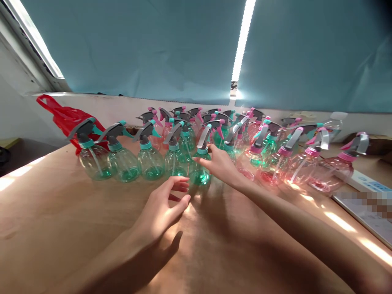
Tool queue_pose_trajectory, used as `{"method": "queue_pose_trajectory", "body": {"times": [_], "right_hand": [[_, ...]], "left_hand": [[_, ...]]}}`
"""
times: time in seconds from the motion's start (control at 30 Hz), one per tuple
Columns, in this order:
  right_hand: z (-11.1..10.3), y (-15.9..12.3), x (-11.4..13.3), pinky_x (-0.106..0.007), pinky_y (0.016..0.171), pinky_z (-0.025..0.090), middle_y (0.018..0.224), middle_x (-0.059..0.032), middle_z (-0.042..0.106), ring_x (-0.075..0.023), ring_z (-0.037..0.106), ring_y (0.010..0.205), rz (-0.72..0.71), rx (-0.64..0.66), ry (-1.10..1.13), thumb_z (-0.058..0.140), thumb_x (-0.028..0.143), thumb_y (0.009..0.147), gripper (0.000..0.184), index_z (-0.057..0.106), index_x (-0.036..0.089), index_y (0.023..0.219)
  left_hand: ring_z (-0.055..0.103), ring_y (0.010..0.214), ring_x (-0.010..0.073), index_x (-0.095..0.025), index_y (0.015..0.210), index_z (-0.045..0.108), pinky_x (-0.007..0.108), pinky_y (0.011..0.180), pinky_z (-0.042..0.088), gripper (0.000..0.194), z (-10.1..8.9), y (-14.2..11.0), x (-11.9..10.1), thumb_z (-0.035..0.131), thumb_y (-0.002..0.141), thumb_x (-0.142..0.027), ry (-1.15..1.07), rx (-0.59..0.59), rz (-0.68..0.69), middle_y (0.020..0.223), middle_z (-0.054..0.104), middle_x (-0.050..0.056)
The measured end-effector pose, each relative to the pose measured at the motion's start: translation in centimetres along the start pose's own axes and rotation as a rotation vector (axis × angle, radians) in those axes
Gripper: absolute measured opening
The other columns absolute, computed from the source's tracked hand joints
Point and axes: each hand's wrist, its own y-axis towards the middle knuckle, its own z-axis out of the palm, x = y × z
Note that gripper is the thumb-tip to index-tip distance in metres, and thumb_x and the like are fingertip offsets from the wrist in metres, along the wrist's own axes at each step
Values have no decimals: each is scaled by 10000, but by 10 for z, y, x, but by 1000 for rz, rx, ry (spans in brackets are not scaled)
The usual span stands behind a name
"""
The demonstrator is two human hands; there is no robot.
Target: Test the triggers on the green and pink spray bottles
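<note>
Several small spray bottles stand in rows on a wooden table (pixel 61 228). The green ones with teal collars and grey triggers are to the left and middle, the pink ones (pixel 330 169) to the right. My right hand (pixel 219 163) reaches in, fingertips touching a green bottle (pixel 199 167) in the front row. Fingers look spread, not wrapped around it. My left hand (pixel 162 208) hovers just in front of the row, fingers curved and apart, holding nothing.
A red plastic bag (pixel 65 116) lies behind the leftmost green bottle (pixel 92 157). Papers or a flat board (pixel 367 204) lie at the table's right edge. A pale ledge and blue curtain run behind the bottles. Bare wood spreads in front.
</note>
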Motion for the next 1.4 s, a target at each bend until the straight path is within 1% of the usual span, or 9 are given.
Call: {"method": "queue_pose_trajectory", "body": {"times": [0.13,0.27,0.37,0.47,0.67,0.87,1.1,1.23,1.4], "right_hand": [[-9,-22,2,-410,735,507,1057,-147,709,-353,667,979,-38,24,-37,625,488,867,427,608,159,1138],[-24,-53,0,-422,813,501,1152,-140,689,-337,641,1067,-143,75,-23,641,498,858,500,575,173,1232],[-36,-77,-2,-385,747,501,1060,-85,714,-292,675,953,-211,104,20,639,450,871,396,594,201,1175],[-45,-99,-4,-341,705,492,1028,-37,715,-244,682,880,-282,129,97,679,435,850,318,618,225,1081],[-54,-128,-17,-354,845,504,994,-32,708,-227,664,921,-422,33,142,772,559,734,414,672,221,951],[-64,-136,-62,-424,934,505,1211,-129,651,-271,619,1069,-552,70,93,706,652,744,679,603,168,1208],[-75,-136,-137,-482,1002,485,1366,-183,566,-309,548,1243,-424,282,-13,651,550,857,608,547,152,1305],[-77,-129,-150,-465,1031,472,1373,-158,573,-297,532,1270,-425,349,-31,631,556,871,613,542,168,1336],[-69,-119,-155,-478,1063,444,1433,-165,521,-297,491,1318,-466,349,-77,581,565,902,612,538,169,1367]], "left_hand": [[667,979,277,-271,1097,570,424,779,587,269,6,4,-9,586,881,-430,-36,-80,-2,1073,664,91],[563,1197,314,-217,1149,510,476,942,522,465,15,15,-26,651,802,-493,-97,-149,-19,1237,587,138],[507,1272,322,-202,1257,450,500,1018,469,615,26,22,-43,687,763,-480,-116,-73,18,1351,520,151],[606,1135,318,-200,1319,403,493,935,521,674,39,26,-60,692,752,-423,-119,43,37,1276,582,141],[656,1023,300,-198,1193,519,492,860,548,425,61,20,-78,626,818,-367,-91,84,229,1198,615,118],[642,1052,248,-259,1233,530,454,921,514,330,72,9,-77,534,904,-279,-93,76,275,1263,598,66],[617,1061,193,-262,1214,557,356,898,506,333,81,25,-79,518,886,-223,-158,30,236,1305,588,35],[629,1013,184,-281,1211,579,333,860,498,365,87,42,-77,523,863,-185,-150,27,246,1264,609,10],[611,878,163,-300,1198,590,313,812,494,389,93,59,-70,512,851,-142,-147,69,289,1032,627,-10]]}}
